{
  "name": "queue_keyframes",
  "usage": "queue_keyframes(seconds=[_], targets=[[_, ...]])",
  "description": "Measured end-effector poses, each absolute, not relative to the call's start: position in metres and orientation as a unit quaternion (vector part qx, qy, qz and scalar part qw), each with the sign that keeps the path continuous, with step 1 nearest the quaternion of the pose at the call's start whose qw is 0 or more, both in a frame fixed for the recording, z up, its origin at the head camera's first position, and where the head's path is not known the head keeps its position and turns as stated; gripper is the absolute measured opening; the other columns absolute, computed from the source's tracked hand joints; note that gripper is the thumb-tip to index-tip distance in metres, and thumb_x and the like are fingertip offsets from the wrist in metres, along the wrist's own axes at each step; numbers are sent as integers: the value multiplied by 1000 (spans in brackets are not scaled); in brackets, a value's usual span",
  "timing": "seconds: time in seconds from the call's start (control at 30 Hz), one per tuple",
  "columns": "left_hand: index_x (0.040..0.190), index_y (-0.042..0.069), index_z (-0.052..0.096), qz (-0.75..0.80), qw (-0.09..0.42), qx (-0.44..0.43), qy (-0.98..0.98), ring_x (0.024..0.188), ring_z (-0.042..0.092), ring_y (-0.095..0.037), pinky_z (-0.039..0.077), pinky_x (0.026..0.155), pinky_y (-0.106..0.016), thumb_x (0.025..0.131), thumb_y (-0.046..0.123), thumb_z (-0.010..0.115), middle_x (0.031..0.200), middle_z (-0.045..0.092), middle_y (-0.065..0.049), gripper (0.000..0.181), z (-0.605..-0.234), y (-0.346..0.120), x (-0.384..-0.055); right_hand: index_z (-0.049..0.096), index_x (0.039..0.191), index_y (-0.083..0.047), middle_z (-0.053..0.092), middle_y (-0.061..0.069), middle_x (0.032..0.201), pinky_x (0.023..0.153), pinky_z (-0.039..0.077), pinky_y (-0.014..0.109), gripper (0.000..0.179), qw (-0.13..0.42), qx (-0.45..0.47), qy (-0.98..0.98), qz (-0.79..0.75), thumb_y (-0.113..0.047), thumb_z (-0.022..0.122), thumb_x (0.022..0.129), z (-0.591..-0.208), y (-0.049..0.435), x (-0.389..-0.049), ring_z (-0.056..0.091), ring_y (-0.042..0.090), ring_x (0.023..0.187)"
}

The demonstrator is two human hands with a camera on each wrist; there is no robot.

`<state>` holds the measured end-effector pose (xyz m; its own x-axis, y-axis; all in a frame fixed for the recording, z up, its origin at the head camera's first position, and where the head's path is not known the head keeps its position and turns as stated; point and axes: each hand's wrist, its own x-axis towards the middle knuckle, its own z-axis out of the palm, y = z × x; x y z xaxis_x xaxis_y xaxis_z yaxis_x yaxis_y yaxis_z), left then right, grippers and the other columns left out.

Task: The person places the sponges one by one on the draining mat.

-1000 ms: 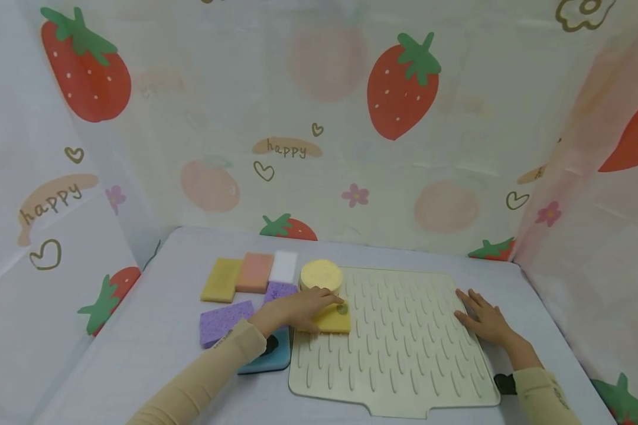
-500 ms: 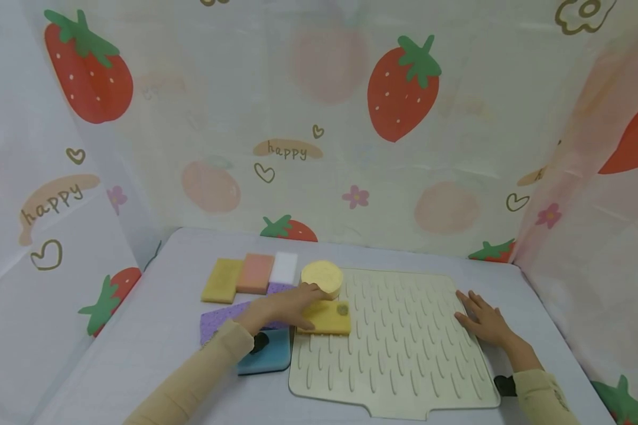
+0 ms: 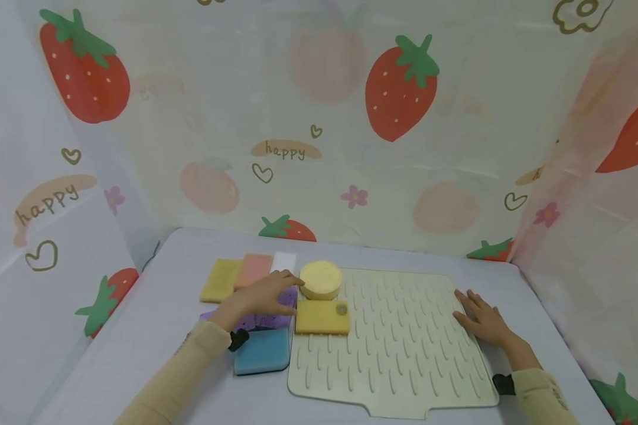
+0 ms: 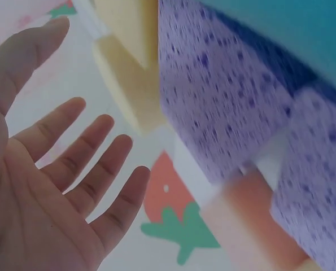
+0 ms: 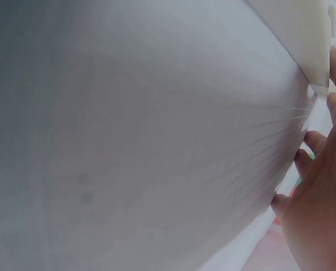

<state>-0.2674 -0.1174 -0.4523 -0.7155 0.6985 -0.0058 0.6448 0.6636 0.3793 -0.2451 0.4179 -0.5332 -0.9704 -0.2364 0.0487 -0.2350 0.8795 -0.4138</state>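
Yel. sponge (image 3: 320, 317) lies on mat (image 3: 399, 348), long axis L-R, L grip (image 3: 263, 294) & R grip (image 3: 482, 321) fingers apart.

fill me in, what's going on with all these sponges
A person's left hand hangs open above two speckled purple sponges, holding nothing. Their right hand rests at the right edge of a pale, flat ridged mat. On the mat's left side lie a round, pale-yellow sponge and a rectangular yellow sponge. Beside the mat lie the purple sponges and a rectangular blue sponge.
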Motion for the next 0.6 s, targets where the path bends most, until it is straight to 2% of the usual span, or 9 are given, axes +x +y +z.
queue_keyframes(seconds=[0.17,0.4,0.6], targets=[[133,7,48,195,62,339,918,122,44,-31,39,98,-46,81,37,70,132,48,-12,64,-449,-133,-269,27,146,-8,20,31,146,93,6,75,66,1,-120,970,-213,-38,53,92,-533,418,-245,17,52,131],[132,4,48,198,16,299,934,114,49,-35,42,94,-48,81,34,71,132,46,-19,65,-450,-158,-273,27,146,-8,20,31,146,93,7,75,66,2,-120,970,-211,-38,53,92,-534,419,-246,17,52,132],[131,2,49,215,1,252,944,118,43,-40,38,95,-53,81,32,71,133,45,-19,63,-450,-178,-274,28,145,-8,20,31,146,93,7,76,66,-2,-122,970,-212,-37,53,92,-535,419,-246,17,53,131]])
